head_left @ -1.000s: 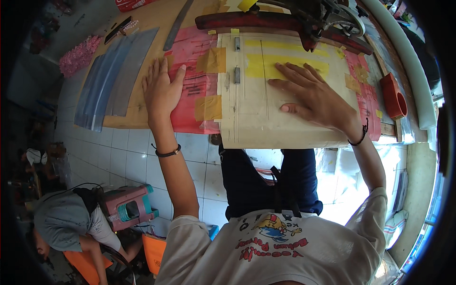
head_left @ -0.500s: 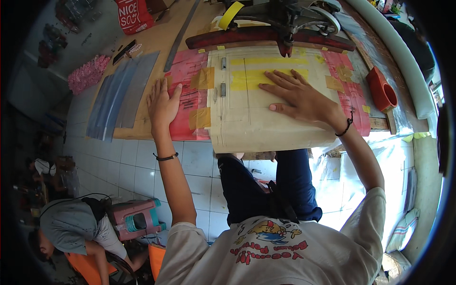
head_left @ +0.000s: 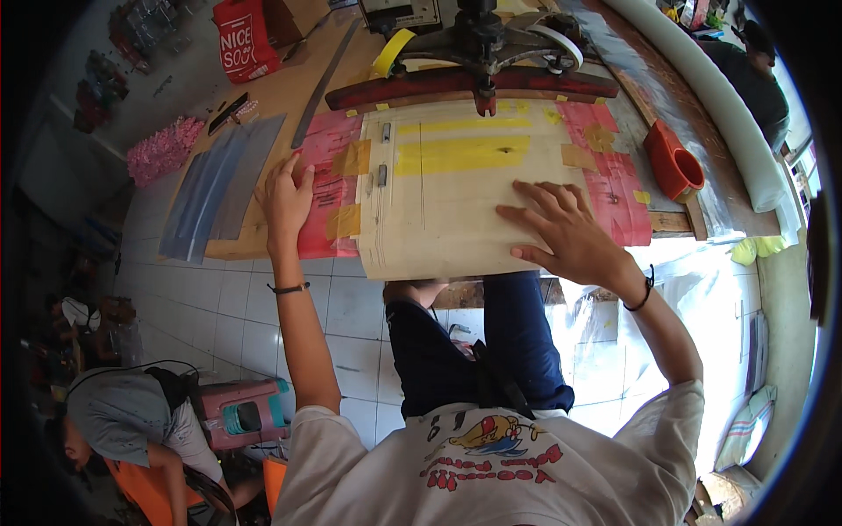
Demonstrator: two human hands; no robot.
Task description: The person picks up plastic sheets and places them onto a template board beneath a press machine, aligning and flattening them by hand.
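Observation:
My right hand [head_left: 561, 230] rests with spread fingers on the right part of a cream sheet [head_left: 456, 206], which drapes over the table's near edge. Yellow strips [head_left: 465, 155] cross that sheet, and two small metal pieces [head_left: 382, 175] lie near its left side. My left hand [head_left: 288, 203] is at the left edge of a red taped sheet [head_left: 331, 188], its fingers loosely bent and apart. Just left of it lie clear plastic sheets [head_left: 206, 188]. Beyond the cream sheet stands a dark metal machine with a long red bar [head_left: 412, 86]. Neither hand visibly grips anything.
A red holder [head_left: 671, 167] stands at the right, near a long white roll [head_left: 702, 79]. Back left are a red bag [head_left: 244, 44], a phone [head_left: 230, 114] and a pink bundle [head_left: 164, 149]. Another person [head_left: 132, 416] sits bent over at lower left; one more [head_left: 745, 83] is far right.
My right hand has slid nearer, off the yellow strips, toward the cream sheet's right side. My left hand has shifted to the red sheet's left edge, its fingers more bent. The view has shifted slightly.

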